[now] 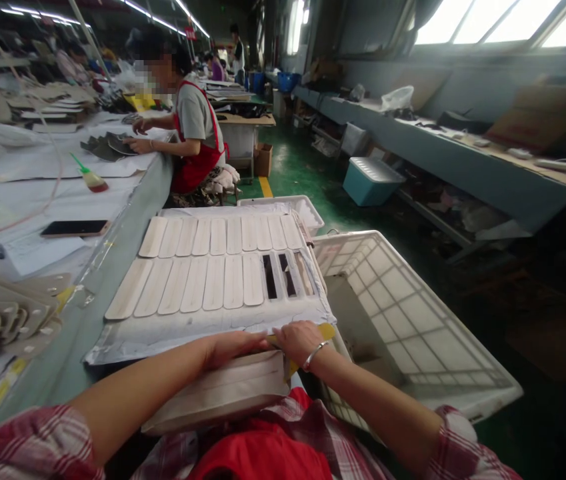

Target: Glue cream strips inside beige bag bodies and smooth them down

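Note:
A thick beige fabric piece with lines along its length rests close to my body, over my lap. My left hand grips it along the far upper edge, with its fingertips partly hidden. At the piece's right end, my right hand is closed around a flat yellow tool whose exact kind I cannot make out. Just beyond both hands lies a white-covered board bearing two rows of pale rounded strips. Toward the right end of its near row, a few slots show dark or bare openings.
Right of the board stands a white plastic crate. On the left table are grey-beige cut pieces, a phone and a glue bottle. A co-worker in a red apron sits ahead. A blue lidded box is on the floor.

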A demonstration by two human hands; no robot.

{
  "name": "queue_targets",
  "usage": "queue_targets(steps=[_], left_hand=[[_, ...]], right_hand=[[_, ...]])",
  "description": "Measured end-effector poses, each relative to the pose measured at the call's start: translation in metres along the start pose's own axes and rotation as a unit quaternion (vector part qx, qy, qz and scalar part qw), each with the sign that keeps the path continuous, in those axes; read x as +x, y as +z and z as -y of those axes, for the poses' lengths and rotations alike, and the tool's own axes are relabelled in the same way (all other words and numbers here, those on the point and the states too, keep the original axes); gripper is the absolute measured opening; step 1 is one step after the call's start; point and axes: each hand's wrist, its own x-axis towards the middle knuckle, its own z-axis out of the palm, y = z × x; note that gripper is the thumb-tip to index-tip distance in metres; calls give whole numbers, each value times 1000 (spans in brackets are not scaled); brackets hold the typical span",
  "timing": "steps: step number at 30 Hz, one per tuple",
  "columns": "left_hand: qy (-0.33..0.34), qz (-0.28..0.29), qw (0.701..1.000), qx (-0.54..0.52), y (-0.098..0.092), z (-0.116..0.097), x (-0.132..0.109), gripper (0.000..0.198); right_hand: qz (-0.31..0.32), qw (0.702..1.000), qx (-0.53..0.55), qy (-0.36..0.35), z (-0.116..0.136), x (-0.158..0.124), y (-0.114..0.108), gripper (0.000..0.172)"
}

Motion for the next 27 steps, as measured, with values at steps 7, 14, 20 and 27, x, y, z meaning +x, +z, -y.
queue_targets(steps=[7,14,20,27], left_hand=[[-46,-38,956,-289,-9,11,19,70],[-36,21,965,-259,-7,14,29,71],[-87,-21,974,-206,-8,19,27,74],[-59,-78,995,-31,-10,16,21,70]], right_hand=[[-34,999,24,-8,-2,1,4,55],[-3,999,-7,-51,2,5,1,57],[23,995,-63,-80,7,9,-2,52],[35,991,-81,-106,11,15,-2,52]])
